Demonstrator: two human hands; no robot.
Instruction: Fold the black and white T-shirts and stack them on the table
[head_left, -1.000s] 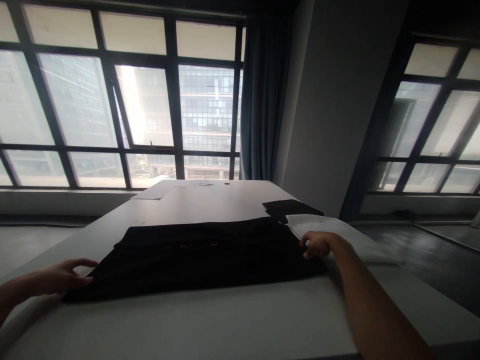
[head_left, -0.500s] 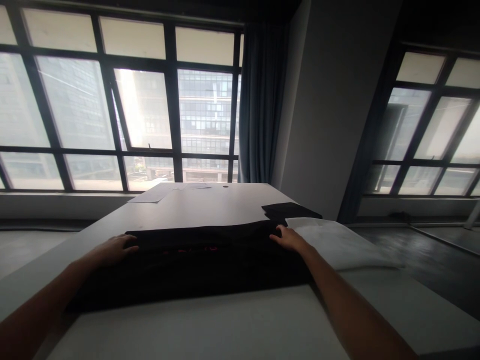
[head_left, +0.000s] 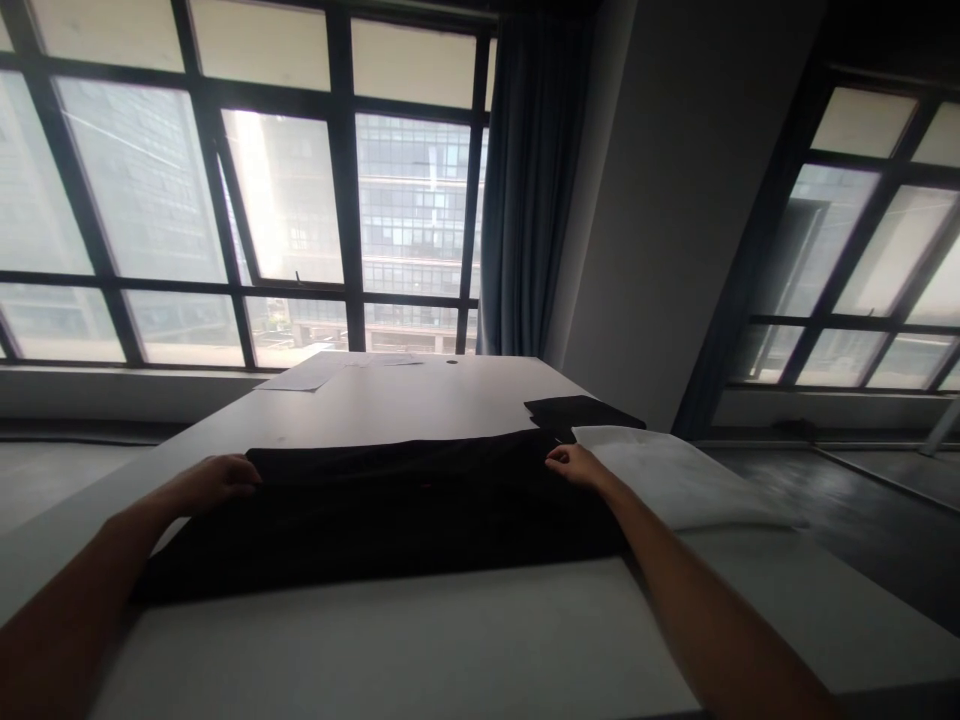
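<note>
A black folded garment [head_left: 390,520] lies stretched sideways across the white table [head_left: 405,650] in front of me. At its far left corner, my left hand [head_left: 225,477] is closed with the fingertips pinching the cloth. My right hand [head_left: 577,466] pinches the fabric near the far right corner, thumb and finger together. A tiny reddish speck shows in the middle of the dark cloth. The garment's kind is hard to make out in the dim light.
Beside my right forearm lies a white translucent bag or sheet [head_left: 675,475]. Behind it is another black cloth piece [head_left: 585,410]. White papers [head_left: 304,375] rest at the table's far left. Windows, a blue curtain [head_left: 521,190] and a pillar [head_left: 675,200] stand beyond.
The pink-red print visible on the garment is now almost wholly covered by cloth. Both hands' fingers have closed on the fabric. The view has tilted slightly down.
</note>
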